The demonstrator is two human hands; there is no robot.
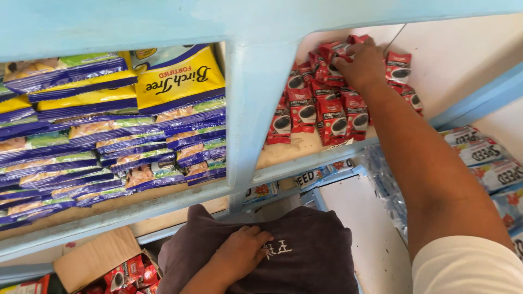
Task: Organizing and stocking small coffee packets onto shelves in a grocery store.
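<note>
Head view shows us our right hand (362,64) reaching up into the right-hand compartment of a pale blue shelf (256,103), in the upper right of the frame, where it rests palm down on a heap of red sachets (321,106), each with a picture of a dark cup. The fingers curl over the topmost sachets at the back of the heap, touching them; we cannot tell whether any sachet is actually pinched between them. The heap spreads from the back wall toward the front lip of the compartment, with a few more red sachets lying just right of our wrist. Our left hand (242,251) sits low in the frame, at bottom centre, fingers bent and pressed on a dark purple cloth (316,256) that bears small white marks; it grips the cloth loosely rather than lying flat. In the left compartment, across the blue upright, we see rows of blue and green sachet strips (109,158) overlapping like tiles, with yellow and blue packets (174,79) on top of them. At the lower left an open cardboard box (92,258) holds more red sachets. At the right edge, below the shelf, lie white packets with red and blue print (485,155).
</note>
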